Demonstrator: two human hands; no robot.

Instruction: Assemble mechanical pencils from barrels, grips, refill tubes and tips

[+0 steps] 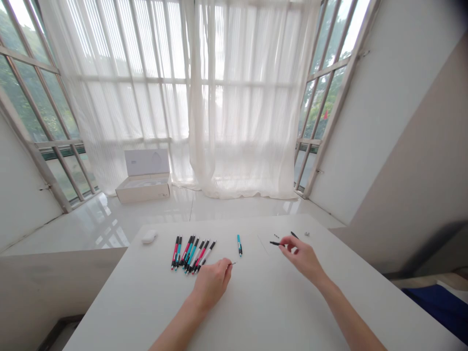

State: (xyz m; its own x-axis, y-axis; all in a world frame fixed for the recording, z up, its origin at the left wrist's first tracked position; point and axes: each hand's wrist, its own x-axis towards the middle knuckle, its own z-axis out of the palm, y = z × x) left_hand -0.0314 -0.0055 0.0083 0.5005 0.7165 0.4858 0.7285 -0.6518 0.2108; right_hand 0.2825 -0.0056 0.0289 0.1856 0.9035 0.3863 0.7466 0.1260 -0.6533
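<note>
My left hand is closed in a pinch, low over the table and just right of a row of pens. A thin pen refill pokes out from its fingertips; the rest of it is hidden. My right hand pinches a black pen grip pointing left. Beyond that hand lie another black pen part, a tiny dark piece and a small silvery bit. Between the hands rests a turquoise pen barrel. The pink, turquoise and white pens lie side by side.
A small white case lies at the far left corner of the white table. Behind, an open white box stands on the glossy sill before a sheer curtain. Something dark blue is at the lower right.
</note>
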